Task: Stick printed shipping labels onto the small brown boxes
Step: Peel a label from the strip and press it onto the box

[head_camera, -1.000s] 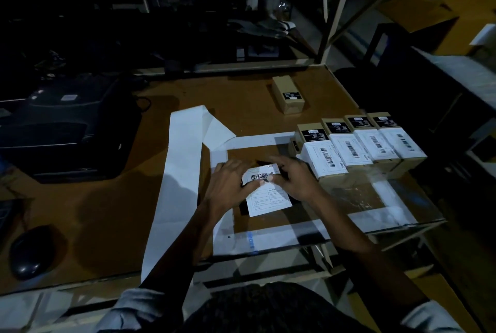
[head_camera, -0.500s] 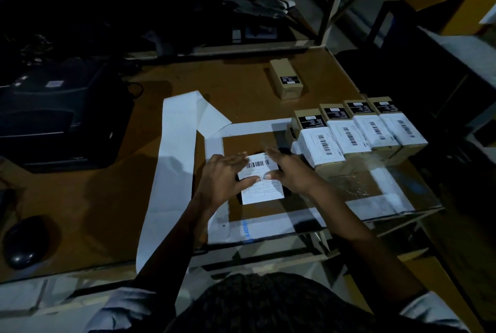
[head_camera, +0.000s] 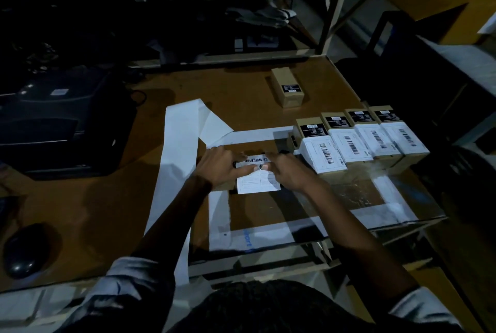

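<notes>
Both hands moved up the label [head_camera: 258,177] since earlier; my left hand [head_camera: 220,166] and right hand [head_camera: 287,170] press flat on it, fingers straight, just left of the labelled boxes [head_camera: 359,142]. Box beneath hidden. Uneven pressure risks creases or skew.

Dim, underexposed wide-angle view; black background, bowed edges, soft shadows.

The box under the shipping label [head_camera: 258,177] is lying almost wholly hidden beneath both hands. Label print is appearing too small to read. The printer [head_camera: 53,123] is sitting cut off at the left edge, lost in shadow.
</notes>
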Motion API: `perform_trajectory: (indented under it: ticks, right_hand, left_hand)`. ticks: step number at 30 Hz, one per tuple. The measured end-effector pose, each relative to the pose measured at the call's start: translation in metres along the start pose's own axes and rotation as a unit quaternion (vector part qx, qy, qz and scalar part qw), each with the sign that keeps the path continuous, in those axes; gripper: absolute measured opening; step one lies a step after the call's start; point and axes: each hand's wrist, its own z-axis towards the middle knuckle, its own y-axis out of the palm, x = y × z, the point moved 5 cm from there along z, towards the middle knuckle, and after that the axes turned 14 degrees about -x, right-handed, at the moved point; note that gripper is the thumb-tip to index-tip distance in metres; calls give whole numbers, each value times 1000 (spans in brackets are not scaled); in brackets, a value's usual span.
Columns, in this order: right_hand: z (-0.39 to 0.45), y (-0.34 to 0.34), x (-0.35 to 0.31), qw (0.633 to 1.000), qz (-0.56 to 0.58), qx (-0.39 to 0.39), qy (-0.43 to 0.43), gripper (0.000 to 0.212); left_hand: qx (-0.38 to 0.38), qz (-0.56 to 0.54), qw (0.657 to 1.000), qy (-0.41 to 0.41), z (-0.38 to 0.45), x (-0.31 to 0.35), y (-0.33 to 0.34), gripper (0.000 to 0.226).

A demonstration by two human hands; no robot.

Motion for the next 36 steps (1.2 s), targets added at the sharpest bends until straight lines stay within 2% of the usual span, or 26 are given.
perform_trajectory:
  ticks: [3,5,7,8,12,19,26,28,30,32,36]
  right_hand:
    - [6,-13,-3,999,38,23,13,21]
    - [10,-22,-6,993,101,49,28,21]
    - [15,-29,-7,981,180,54,50,19]
    - [17,-32,-7,977,199,52,56,17]
    - [21,-32,-2,969,239,37,50,17]
    - [26,-26,3,976,215,19,16,47]
    - [21,-23,4,994,109,0,-18,67]
    - [19,-22,6,990,140,-18,-16,54]
    - [17,-27,4,985,172,13,10,31]
    - [17,-35,0,988,136,68,36,34]
    - [21,-29,-7,987,128,73,65,32]
  left_hand:
    - [37,50,998,-31,6,-3,-12,91]
    - [49,83,992,-75,8,0,-16,74]
    - [60,31,992,-111,10,0,-14,51]
    - [70,-2,991,-115,10,-1,-12,46]
    - [94,-94,989,-61,9,-11,-1,53]
    - [51,-132,990,-14,18,-19,-3,50]
    - [48,-160,986,24,10,-16,0,76]
    - [46,-143,988,23,9,-14,-2,75]
    - [58,-114,992,2,8,-13,-2,68]
    - [75,-94,992,-26,8,-12,-3,65]
    - [67,-90,991,-67,14,-14,-3,56]
